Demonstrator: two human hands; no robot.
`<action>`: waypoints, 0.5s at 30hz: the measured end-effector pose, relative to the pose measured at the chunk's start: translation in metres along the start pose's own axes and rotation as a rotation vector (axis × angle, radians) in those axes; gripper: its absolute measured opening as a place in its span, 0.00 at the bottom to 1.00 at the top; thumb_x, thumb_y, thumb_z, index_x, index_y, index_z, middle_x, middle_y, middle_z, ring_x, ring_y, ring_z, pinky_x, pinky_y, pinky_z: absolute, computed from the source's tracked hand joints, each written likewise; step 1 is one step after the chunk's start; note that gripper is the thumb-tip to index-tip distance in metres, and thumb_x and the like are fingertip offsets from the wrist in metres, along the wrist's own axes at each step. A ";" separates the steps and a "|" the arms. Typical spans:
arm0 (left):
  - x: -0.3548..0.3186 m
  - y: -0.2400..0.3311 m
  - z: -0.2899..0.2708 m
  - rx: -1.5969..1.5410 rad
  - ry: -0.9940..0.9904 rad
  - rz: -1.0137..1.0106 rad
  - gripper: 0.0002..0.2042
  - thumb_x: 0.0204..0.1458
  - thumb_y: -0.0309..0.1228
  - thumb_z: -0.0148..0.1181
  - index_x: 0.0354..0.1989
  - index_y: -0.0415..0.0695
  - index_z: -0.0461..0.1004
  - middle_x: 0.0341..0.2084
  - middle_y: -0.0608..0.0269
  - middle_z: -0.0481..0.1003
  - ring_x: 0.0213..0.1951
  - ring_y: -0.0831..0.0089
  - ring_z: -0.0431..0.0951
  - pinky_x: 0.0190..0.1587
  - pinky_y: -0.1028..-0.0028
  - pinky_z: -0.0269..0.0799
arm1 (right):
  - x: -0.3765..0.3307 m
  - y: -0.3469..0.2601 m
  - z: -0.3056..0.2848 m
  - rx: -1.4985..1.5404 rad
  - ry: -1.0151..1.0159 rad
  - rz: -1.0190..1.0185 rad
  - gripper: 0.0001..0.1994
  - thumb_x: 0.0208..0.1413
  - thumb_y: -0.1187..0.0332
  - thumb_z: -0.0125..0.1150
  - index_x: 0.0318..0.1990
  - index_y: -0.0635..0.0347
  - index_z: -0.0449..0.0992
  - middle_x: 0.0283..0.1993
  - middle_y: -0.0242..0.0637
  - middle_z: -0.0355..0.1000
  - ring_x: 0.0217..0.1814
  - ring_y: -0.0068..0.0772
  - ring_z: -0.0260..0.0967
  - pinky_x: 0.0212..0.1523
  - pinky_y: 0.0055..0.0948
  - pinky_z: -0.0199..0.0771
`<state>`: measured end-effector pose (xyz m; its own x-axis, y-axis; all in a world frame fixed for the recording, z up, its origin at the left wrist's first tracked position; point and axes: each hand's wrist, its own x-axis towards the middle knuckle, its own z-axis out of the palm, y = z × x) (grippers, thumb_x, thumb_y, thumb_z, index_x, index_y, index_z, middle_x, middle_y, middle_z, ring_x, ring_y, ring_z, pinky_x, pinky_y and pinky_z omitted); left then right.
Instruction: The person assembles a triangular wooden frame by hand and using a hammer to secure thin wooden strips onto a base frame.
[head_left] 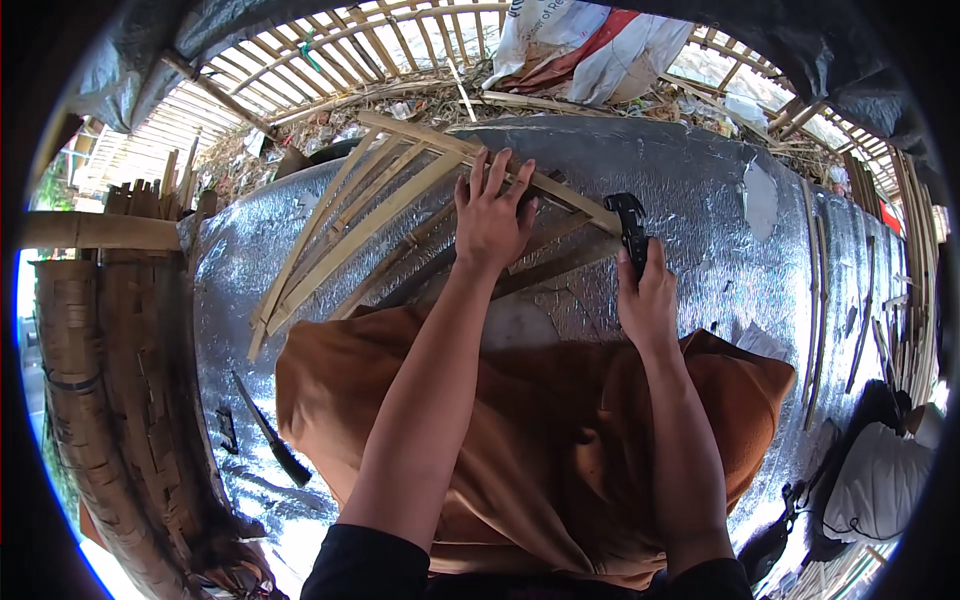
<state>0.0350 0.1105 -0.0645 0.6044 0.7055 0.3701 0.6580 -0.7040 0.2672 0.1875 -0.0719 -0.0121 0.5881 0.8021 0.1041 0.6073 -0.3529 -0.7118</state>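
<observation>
Bamboo slat frame (400, 200) lies flat on silver foil sheet (700, 200) covering the ground, just ahead of person's knees under orange cloth (540, 420). Long axis runs diag, lower-left near the cloth to upper-right, w/ a cross slat along top edge toward the right. Left hand (492, 215) spread wide, palm pressing slats down. Right hand (648, 295) wrapped round black tool (630, 228), tip at frame's right end. Frame prob light, springy, stiff lengthwise, splintery edges; best held flat on slats near a joint. Knife (268, 432) lies apart, lower left, beside stacked bamboo strips (110, 370).
</observation>
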 end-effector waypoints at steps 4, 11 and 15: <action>0.001 0.000 0.000 -0.005 0.007 -0.011 0.27 0.58 0.40 0.64 0.67 0.59 0.70 0.70 0.58 0.61 0.73 0.47 0.56 0.68 0.41 0.57 | 0.000 0.001 0.000 -0.009 0.020 -0.002 0.11 0.68 0.67 0.56 0.48 0.67 0.67 0.27 0.58 0.75 0.31 0.66 0.76 0.29 0.54 0.69; -0.002 -0.002 0.002 -0.013 0.029 -0.016 0.26 0.58 0.40 0.63 0.67 0.60 0.70 0.70 0.58 0.61 0.73 0.47 0.56 0.68 0.40 0.57 | -0.001 0.005 0.002 -0.062 0.023 -0.018 0.13 0.69 0.65 0.56 0.50 0.66 0.67 0.31 0.61 0.75 0.35 0.69 0.76 0.32 0.57 0.69; -0.002 -0.003 0.000 -0.028 0.006 -0.019 0.26 0.58 0.40 0.63 0.68 0.60 0.70 0.70 0.58 0.60 0.73 0.47 0.56 0.68 0.40 0.57 | -0.006 0.006 -0.001 -0.068 -0.052 0.069 0.14 0.68 0.65 0.56 0.53 0.66 0.67 0.31 0.61 0.75 0.35 0.69 0.76 0.32 0.57 0.69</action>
<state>0.0318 0.1107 -0.0662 0.5888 0.7184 0.3703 0.6566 -0.6924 0.2992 0.1887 -0.0793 -0.0164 0.6021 0.7982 0.0186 0.6024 -0.4389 -0.6667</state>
